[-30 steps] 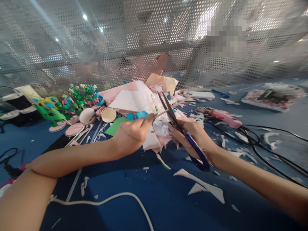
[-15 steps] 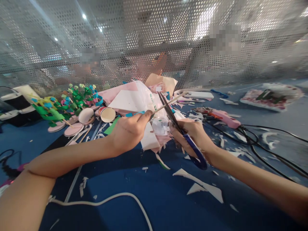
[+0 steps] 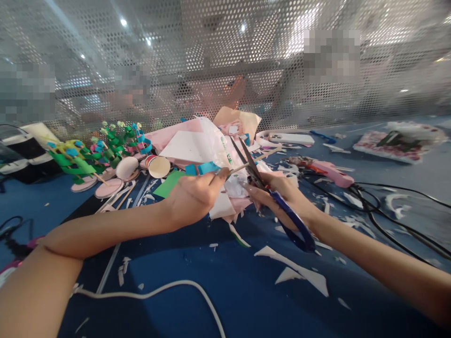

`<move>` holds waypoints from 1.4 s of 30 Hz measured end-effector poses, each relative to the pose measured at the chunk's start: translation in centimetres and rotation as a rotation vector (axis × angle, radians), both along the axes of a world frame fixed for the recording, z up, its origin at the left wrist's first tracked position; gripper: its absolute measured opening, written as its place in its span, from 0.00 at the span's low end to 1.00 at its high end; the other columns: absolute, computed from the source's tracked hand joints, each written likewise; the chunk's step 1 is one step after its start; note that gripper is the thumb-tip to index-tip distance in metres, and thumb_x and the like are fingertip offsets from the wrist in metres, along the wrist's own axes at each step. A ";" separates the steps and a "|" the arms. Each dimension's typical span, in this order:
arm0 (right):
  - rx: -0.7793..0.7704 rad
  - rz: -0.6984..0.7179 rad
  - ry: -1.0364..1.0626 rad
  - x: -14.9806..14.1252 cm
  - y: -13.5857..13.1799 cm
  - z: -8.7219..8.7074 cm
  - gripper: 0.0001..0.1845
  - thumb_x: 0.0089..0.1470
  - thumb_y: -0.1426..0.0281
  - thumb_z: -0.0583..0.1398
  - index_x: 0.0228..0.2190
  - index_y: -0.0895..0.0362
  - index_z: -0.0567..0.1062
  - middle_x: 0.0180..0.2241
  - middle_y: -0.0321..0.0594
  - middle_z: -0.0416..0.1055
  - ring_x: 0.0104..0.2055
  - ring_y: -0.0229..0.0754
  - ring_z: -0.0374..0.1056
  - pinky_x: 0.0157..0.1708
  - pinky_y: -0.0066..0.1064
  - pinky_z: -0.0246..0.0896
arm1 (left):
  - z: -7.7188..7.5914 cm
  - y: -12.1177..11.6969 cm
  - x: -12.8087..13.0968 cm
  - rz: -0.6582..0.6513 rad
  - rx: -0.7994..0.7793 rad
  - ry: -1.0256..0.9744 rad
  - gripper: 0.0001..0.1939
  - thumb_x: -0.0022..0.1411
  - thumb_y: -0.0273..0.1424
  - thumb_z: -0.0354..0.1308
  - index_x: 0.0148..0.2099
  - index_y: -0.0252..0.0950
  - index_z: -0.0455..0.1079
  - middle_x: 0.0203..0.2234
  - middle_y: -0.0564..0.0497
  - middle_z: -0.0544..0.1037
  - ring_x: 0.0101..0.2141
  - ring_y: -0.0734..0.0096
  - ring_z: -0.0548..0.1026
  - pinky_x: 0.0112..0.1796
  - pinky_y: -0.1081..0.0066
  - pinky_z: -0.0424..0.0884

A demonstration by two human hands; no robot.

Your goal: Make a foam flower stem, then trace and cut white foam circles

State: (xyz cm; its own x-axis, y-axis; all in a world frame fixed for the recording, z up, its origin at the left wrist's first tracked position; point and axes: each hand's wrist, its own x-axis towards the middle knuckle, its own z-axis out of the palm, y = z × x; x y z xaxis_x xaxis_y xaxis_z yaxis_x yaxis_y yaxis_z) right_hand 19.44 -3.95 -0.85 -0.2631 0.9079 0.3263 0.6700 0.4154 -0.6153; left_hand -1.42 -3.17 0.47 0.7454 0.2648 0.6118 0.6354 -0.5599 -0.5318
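A thin pale wooden stick (image 3: 238, 168) is pinched between the thumb and fingers of my left hand (image 3: 195, 195). My right hand (image 3: 287, 195) grips a pair of scissors (image 3: 291, 218) by its dark blue handles. The dark blades point up and away, slightly apart, and the stick runs to them and seems to lie between them. Behind both hands is a pile of white and pink paper with a crumpled clear plastic bag (image 3: 235, 185). Pieces of blue paper (image 3: 208, 167) and green paper (image 3: 169, 184) lie just beyond my left hand.
Paper plants (image 3: 84, 164) on pink discs and a paper cup (image 3: 158, 166) stand left. To the right lie a pink glue gun (image 3: 334, 173) with black cords, a white phone (image 3: 291, 138) and scattered scraps. A white cable (image 3: 158, 292) crosses the front; a perforated metal screen (image 3: 211, 56) rises behind.
The stick and my left hand have shifted slightly down and right. The scissors' blades have spread a little wider, and the handles have moved down and right.
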 end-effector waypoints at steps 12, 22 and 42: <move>0.071 0.079 0.011 0.0 0.0 -0.3 0.16 0.51 0.56 0.52 0.23 0.56 0.63 0.23 0.36 0.60 0.25 0.39 0.56 0.27 0.32 0.50 | -0.5 -1.0 0.2 -0.055 0.128 0.060 0.18 0.59 0.19 0.42 0.49 0.20 0.66 0.18 0.52 0.70 0.16 0.79 0.67 0.16 0.78 0.61; 0.318 0.096 -0.076 0.3 0.1 -0.8 0.13 0.51 0.67 0.51 0.18 0.56 0.58 0.17 0.32 0.55 0.20 0.35 0.53 0.23 0.29 0.47 | -0.3 -1.2 0.4 -0.082 0.237 0.006 0.14 0.59 0.19 0.46 0.43 0.21 0.70 0.14 0.55 0.63 0.15 0.81 0.63 0.16 0.78 0.58; 0.190 -0.004 -0.123 0.4 0.2 -0.5 0.05 0.40 0.70 0.51 0.17 0.56 0.60 0.15 0.35 0.60 0.18 0.36 0.56 0.21 0.28 0.48 | 0.0 -0.6 0.6 -0.001 -0.094 -0.072 0.15 0.62 0.23 0.44 0.47 0.25 0.67 0.23 0.48 0.75 0.21 0.75 0.72 0.18 0.78 0.62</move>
